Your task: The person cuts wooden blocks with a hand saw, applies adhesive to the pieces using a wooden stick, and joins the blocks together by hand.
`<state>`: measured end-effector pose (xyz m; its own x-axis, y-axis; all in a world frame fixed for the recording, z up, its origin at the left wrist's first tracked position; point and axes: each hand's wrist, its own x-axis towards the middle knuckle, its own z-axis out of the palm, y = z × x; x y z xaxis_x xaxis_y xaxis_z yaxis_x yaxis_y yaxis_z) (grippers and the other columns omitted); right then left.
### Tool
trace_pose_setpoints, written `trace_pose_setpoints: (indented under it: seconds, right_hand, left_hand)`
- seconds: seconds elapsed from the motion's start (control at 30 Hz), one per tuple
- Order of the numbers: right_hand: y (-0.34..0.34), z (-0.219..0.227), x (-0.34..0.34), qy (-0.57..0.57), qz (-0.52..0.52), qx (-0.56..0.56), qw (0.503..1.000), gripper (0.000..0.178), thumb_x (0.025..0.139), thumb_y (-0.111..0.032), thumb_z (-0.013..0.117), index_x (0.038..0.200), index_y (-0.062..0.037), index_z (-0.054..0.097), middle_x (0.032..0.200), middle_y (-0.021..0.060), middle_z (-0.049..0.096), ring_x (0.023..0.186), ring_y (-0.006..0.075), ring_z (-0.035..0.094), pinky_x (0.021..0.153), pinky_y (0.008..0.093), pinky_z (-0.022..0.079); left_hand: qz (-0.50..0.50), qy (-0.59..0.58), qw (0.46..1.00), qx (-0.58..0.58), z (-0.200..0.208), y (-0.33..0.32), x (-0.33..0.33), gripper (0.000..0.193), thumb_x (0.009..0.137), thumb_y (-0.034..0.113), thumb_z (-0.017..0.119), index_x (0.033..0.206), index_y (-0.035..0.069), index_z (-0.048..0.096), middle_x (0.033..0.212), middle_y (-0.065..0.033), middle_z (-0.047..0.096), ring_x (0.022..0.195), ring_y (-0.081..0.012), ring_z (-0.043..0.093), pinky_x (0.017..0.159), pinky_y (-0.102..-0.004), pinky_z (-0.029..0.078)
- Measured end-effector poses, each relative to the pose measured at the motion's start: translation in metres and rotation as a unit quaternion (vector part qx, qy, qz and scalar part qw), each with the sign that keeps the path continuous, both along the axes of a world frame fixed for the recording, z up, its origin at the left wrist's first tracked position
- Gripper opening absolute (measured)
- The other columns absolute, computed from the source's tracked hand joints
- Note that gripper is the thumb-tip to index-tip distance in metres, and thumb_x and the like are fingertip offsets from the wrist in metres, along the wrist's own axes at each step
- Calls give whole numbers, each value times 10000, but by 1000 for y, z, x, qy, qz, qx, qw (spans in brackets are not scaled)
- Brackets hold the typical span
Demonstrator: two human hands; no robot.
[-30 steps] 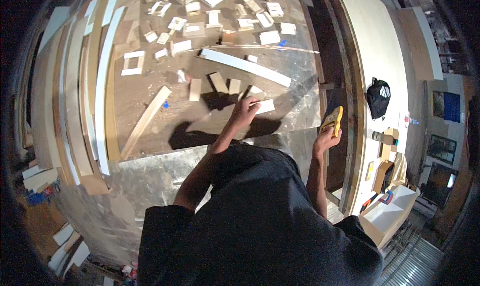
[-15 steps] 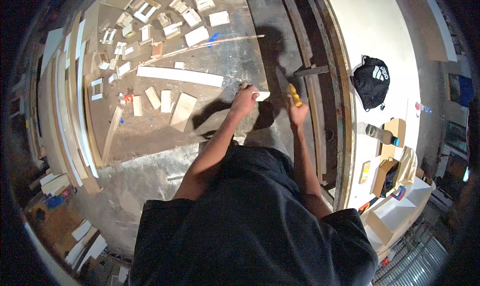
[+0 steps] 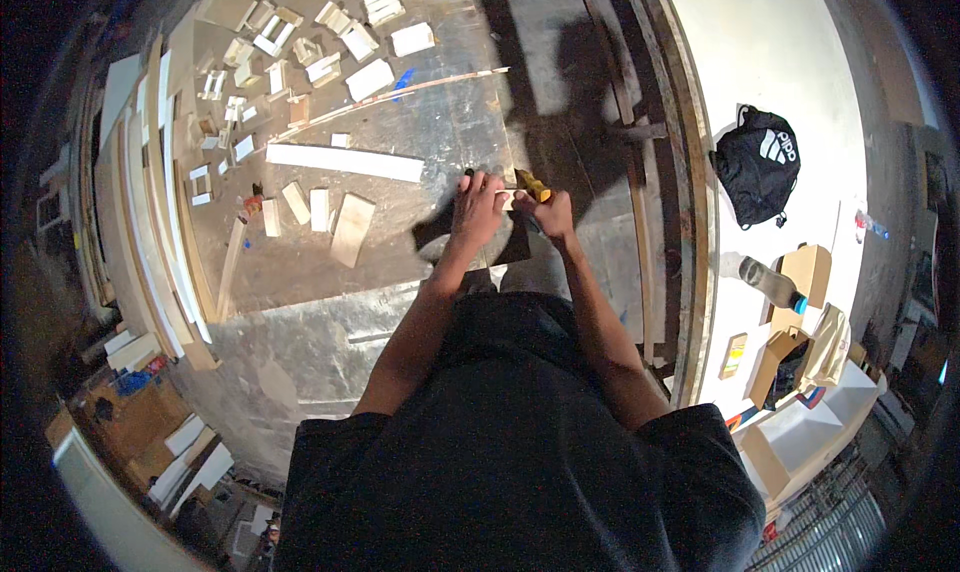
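My left hand [image 3: 479, 208] is closed over a small pale wood block [image 3: 508, 199] at the right edge of the worktable, fingers pressing it from above. Close beside it, my right hand [image 3: 548, 215] grips the yellow handle [image 3: 534, 185] of what looks like a handsaw. Its blade is hard to make out in the shadow, and the tool meets the block or lies right against it. Left of my hands lie a long white board [image 3: 345, 162] and several short wood pieces, among them a wider pale plank [image 3: 353, 230].
Many small wooden assemblies [image 3: 325, 69] cover the table's far left. Long boards [image 3: 165, 212] line its left side. To the right, past a wooden beam [image 3: 690, 172], a white surface carries a black drawstring bag [image 3: 757, 166], a bottle [image 3: 772, 284] and an open cardboard box [image 3: 778, 367].
My right hand has moved left with the yellow-handled saw, from beyond the table edge to the block. My left hand stays on the block, and the view has shifted slightly.
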<state>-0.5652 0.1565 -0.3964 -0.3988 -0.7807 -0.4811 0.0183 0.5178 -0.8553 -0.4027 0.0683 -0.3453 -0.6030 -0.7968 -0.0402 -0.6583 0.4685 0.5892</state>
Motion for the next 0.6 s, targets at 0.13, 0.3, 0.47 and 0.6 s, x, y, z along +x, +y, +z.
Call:
trace_pose_setpoints:
  seconds: [0.13,0.3,0.47,0.6]
  right_hand:
    - [-1,-2,-7,-18,-7,20,1000,379,866,-399,827,916,-26,791,741,42,752,639,93,629,627,331,511]
    - [0,-9,-7,-8,-2,21,1000,395,886,-410,808,918,-17,791,765,53,760,668,103,652,654,332,522]
    - [3,-17,-8,-4,-21,-4,1000,411,886,-413,808,895,-3,777,728,44,734,655,95,622,640,335,509]
    - [0,-3,-8,13,-9,27,1000,409,880,-401,810,890,5,771,708,44,719,623,94,586,617,346,499]
  left_hand:
    - [13,19,999,-40,-6,-6,-14,161,994,212,577,1081,80,609,1058,-158,557,1013,-363,517,891,-502,410]
    - [127,7,988,-92,-13,-16,-56,174,989,204,579,1119,92,608,1054,-127,547,1007,-349,523,889,-492,404]
    - [166,-24,979,-113,-21,-19,-68,169,964,159,596,1121,100,613,1072,-119,543,1022,-338,520,894,-479,402]
    - [167,-10,985,-50,-23,-21,-63,303,869,38,629,1168,74,588,1100,-162,533,1081,-382,500,932,-489,399]
